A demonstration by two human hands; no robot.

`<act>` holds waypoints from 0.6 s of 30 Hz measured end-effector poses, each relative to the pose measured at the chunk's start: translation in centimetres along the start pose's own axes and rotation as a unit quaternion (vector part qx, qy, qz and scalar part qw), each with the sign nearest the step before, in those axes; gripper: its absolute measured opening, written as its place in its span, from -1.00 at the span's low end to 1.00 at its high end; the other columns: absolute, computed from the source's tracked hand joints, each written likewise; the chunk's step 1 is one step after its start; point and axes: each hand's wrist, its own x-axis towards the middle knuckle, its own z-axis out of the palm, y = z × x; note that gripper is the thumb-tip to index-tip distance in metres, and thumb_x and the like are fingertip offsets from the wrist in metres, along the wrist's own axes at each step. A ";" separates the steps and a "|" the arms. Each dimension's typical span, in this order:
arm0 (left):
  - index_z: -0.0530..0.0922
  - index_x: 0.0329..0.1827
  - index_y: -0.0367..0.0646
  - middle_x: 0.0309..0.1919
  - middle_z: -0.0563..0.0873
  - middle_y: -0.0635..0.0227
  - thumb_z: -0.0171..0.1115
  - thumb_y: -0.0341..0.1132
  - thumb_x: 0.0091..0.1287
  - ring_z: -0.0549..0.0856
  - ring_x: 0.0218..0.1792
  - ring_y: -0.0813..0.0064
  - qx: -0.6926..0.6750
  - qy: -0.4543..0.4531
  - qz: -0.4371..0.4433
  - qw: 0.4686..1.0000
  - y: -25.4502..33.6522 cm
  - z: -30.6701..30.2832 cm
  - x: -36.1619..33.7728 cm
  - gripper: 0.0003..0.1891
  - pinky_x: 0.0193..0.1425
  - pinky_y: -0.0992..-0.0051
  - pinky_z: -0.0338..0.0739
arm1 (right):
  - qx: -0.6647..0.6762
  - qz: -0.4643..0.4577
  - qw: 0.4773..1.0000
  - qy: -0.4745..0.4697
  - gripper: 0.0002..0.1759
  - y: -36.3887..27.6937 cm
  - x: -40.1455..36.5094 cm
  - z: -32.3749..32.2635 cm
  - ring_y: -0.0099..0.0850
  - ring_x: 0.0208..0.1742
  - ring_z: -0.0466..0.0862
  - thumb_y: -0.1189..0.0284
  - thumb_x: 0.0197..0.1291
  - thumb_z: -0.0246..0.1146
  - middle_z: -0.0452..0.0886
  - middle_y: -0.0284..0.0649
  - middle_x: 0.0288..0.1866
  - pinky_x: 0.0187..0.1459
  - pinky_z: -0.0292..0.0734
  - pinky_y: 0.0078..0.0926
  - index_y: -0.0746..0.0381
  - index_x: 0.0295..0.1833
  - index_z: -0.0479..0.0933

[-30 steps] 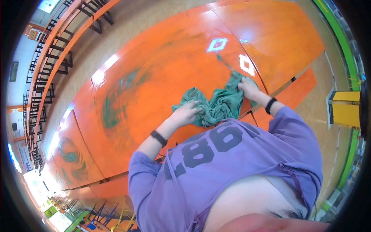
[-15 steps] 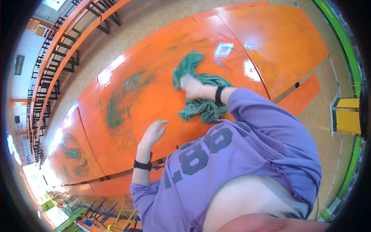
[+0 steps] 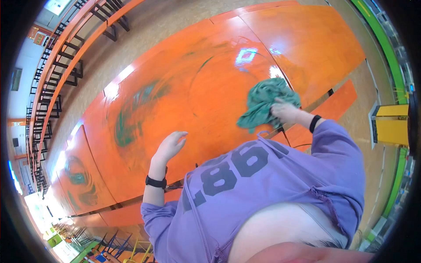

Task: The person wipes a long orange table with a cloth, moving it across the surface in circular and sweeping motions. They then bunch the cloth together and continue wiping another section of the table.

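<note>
My right hand [image 3: 286,111] grips a bunched green cloth [image 3: 268,101] near the table's right-hand edge. The cloth rests on the long orange table [image 3: 210,118], part of it gathered under and around my fingers. My left hand [image 3: 171,145] hangs over the near side of the table, empty, with the fingers loosely bent and the thumb apart. Dark green smears [image 3: 127,125] mark the tabletop to the left of that hand. A second smeared patch [image 3: 79,177] shows on the table's far-left section. Shiny curved streaks cross the middle of the surface.
An orange bench [image 3: 337,103] runs along the table's near side on the right. More orange tables and benches with black legs [image 3: 66,57] stand at upper left. A yellow box-like object [image 3: 391,125] is at the right. Coloured chairs [image 3: 112,243] appear at lower left.
My right hand has swept the green cloth to the right and closer to the near edge, and the cloth is now more bunched. My left hand has barely moved.
</note>
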 end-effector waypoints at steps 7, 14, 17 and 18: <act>0.50 -0.01 -0.20 -0.10 0.60 0.17 0.08 -0.34 0.23 0.55 -0.01 0.25 -0.024 0.011 -0.014 1.000 -1.7 0.0 -0.4 -0.72 0.08 0.40 0.42 | -0.134 0.353 0.915 0.144 -0.68 11.8 -0.7 -0.1 -0.03 0.20 0.20 0.47 -0.12 0.19 0.26 -0.14 0.03 0.22 -0.01 0.23 0.11 -0.14 0.42; 0.50 -0.02 -0.21 -0.12 0.60 0.15 0.09 -0.37 0.22 0.56 -0.03 0.24 -0.039 0.061 -0.043 0.996 -2.2 -0.4 -2.0 -0.73 0.06 0.40 0.43 | 0.110 0.647 0.744 0.123 -0.51 14.9 14.3 -5.0 0.08 0.11 0.35 0.10 0.00 0.16 0.28 0.06 0.11 0.09 0.33 -0.11 -0.11 0.11 0.38; 0.50 -0.03 -0.21 -0.13 0.60 0.14 0.09 -0.37 0.22 0.57 -0.05 0.23 -0.032 0.080 -0.064 0.994 -3.2 -1.0 -2.7 -0.73 0.05 0.40 0.43 | 0.065 0.563 0.815 0.124 -0.51 13.0 19.8 -5.9 0.05 0.11 0.35 0.11 -0.05 0.20 0.29 0.01 0.12 0.10 0.33 -0.15 -0.13 0.07 0.40; 0.50 -0.03 -0.21 -0.13 0.60 0.14 0.09 -0.37 0.22 0.57 -0.05 0.23 -0.026 0.083 -0.071 0.994 -3.6 -1.1 -3.0 -0.73 0.05 0.40 0.44 | 0.043 0.514 0.845 0.143 -0.53 12.3 21.8 -5.3 0.03 0.10 0.36 0.12 -0.07 0.22 0.29 0.01 0.11 0.09 0.33 -0.15 -0.13 0.05 0.42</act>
